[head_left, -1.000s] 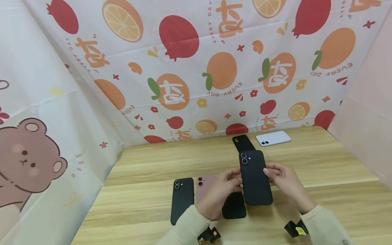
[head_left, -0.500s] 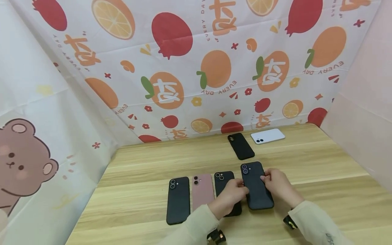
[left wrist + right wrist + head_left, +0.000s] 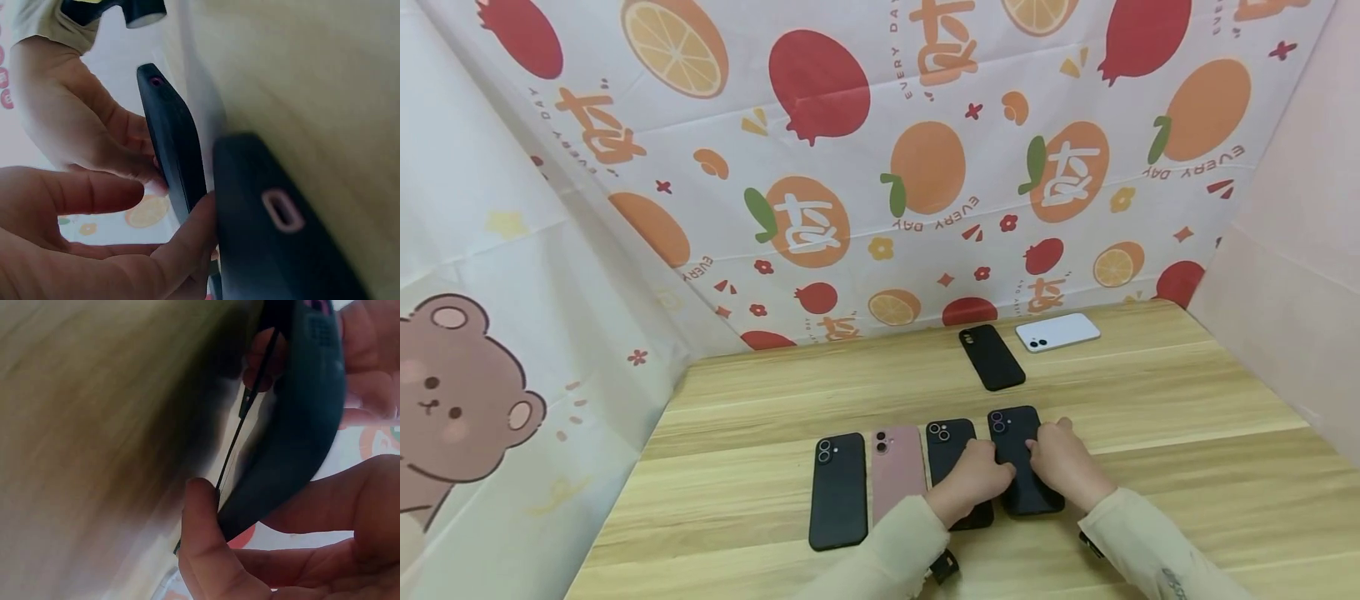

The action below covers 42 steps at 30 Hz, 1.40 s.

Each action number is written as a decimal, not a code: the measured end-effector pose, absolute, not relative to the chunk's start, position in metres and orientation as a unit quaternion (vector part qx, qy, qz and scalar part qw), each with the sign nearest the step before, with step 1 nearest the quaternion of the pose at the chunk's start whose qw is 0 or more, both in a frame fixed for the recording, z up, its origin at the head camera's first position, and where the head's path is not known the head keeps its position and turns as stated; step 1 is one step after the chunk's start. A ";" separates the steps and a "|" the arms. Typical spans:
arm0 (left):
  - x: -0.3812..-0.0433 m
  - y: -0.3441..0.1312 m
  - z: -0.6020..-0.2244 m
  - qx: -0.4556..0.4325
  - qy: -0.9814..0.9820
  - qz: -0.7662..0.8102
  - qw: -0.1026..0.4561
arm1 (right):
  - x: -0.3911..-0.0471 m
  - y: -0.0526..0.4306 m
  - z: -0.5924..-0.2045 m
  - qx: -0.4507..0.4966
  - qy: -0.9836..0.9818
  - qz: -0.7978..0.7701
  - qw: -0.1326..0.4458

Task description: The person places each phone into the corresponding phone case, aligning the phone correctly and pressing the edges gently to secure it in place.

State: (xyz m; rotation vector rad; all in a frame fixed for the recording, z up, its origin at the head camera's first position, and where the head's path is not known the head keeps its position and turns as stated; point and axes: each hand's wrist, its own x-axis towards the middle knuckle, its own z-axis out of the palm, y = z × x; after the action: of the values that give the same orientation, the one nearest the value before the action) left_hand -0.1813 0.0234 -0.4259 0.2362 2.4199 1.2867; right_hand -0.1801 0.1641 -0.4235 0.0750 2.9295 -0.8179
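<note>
A phone in a black case (image 3: 1017, 475) is at the right end of a row of phones, slightly tilted above the table in the wrist views. My left hand (image 3: 973, 479) holds its left edge, fingertips under it. On the opposite edge my right hand (image 3: 1067, 462) grips it, thumb on the back and a finger (image 3: 206, 531) beneath. Left of it lies another black phone (image 3: 946, 442), partly hidden by my left hand; its charging-port end (image 3: 281, 212) shows in the left wrist view. A pink phone (image 3: 897, 467) and a third black phone (image 3: 838, 492) lie farther left.
Toward the back of the wooden table (image 3: 737, 467) lie a black phone or case (image 3: 991, 358) and a white phone (image 3: 1057, 332). A fruit-print cloth (image 3: 872, 208) hangs behind the table. Pale cloths hang at both sides, the left one with a bear (image 3: 460, 400).
Both hands have lowered the black phone from above the table to the right end of the row. The head view has shifted slightly.
</note>
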 end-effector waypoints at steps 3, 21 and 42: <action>-0.183 0.026 -0.426 0.098 0.881 0.423 0.188 | -0.180 0.164 -0.426 0.027 0.962 -0.268 0.050; -0.186 0.022 -0.419 0.130 0.904 0.359 0.194 | -0.182 0.163 -0.430 0.005 0.970 -0.241 0.010; -0.184 -0.001 -0.400 0.188 0.867 0.418 0.193 | -0.184 0.161 -0.432 -0.030 0.977 -0.211 -0.006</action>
State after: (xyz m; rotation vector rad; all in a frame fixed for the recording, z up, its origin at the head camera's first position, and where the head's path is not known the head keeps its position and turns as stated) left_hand -0.1837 -0.0015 -0.4001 0.5275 2.4339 1.1733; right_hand -0.1839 0.1610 -0.4324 -0.0945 3.0806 -0.6647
